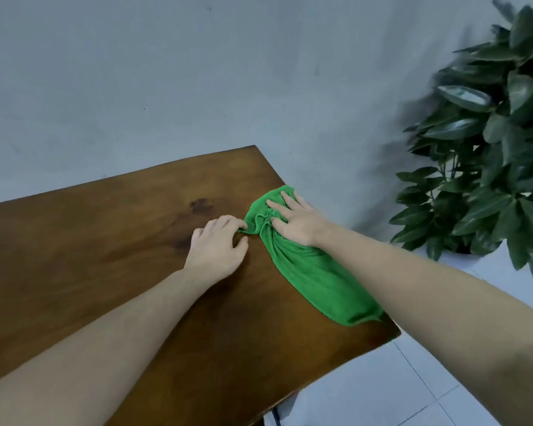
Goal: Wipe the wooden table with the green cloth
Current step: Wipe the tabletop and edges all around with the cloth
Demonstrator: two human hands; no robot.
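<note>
A green cloth [314, 275] lies bunched along the right edge of the dark wooden table [105, 247]. My right hand [296, 219] presses flat on the cloth's far end, fingers spread, thumb dug into a fold. My left hand [219, 244] rests on the wood just left of it, its fingertips pinching the cloth's left edge. The cloth's near end reaches the table's right edge under my right forearm.
A grey wall rises right behind the table. A large leafy potted plant [486, 155] stands on the pale tiled floor [413, 388] to the right of the table. A darker knot [201, 205] marks the wood near the hands.
</note>
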